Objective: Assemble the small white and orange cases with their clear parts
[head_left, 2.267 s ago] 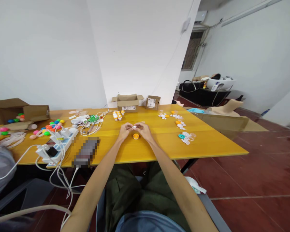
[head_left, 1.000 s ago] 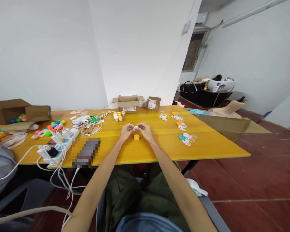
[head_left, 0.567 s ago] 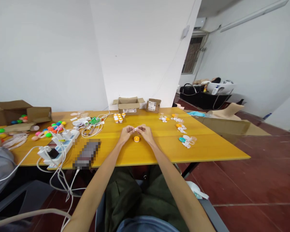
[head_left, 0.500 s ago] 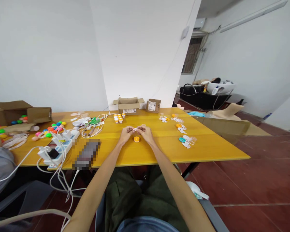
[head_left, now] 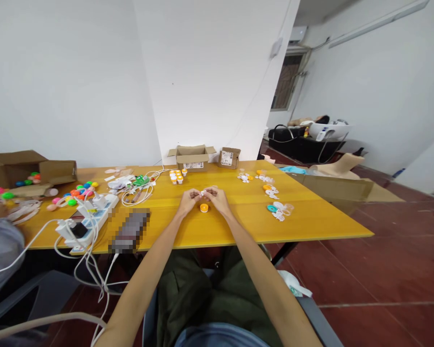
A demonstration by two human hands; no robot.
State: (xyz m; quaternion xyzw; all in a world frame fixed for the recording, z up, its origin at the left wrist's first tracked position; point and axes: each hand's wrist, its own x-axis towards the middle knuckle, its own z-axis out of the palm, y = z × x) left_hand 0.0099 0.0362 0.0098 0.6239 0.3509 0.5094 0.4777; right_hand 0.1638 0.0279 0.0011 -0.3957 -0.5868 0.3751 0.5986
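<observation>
My left hand (head_left: 189, 199) and my right hand (head_left: 216, 198) meet over the middle of the table. Between their fingertips they pinch a small white plastic part (head_left: 202, 193), too small to make out fully. Just below it, on the tabletop, sits a small round orange-and-white piece (head_left: 204, 207), touched by neither hand. To the right lie loose groups of parts: a teal ring with white pieces (head_left: 272, 208), orange and white pieces (head_left: 267, 188), and white pieces farther back (head_left: 245, 178). A cluster of orange-lidded white cups (head_left: 177, 177) stands at the back left.
An open cardboard box (head_left: 191, 158) and a smaller box (head_left: 229, 158) stand at the table's back edge. On the left are a power strip (head_left: 103, 212) with tangled cables, a blurred-out dark device (head_left: 130, 231), colourful balls (head_left: 80, 191) and another person's sleeve (head_left: 2, 255).
My hands stay almost in place around the white part. At far left, the other person's arm and some of the balls have shifted slightly.
</observation>
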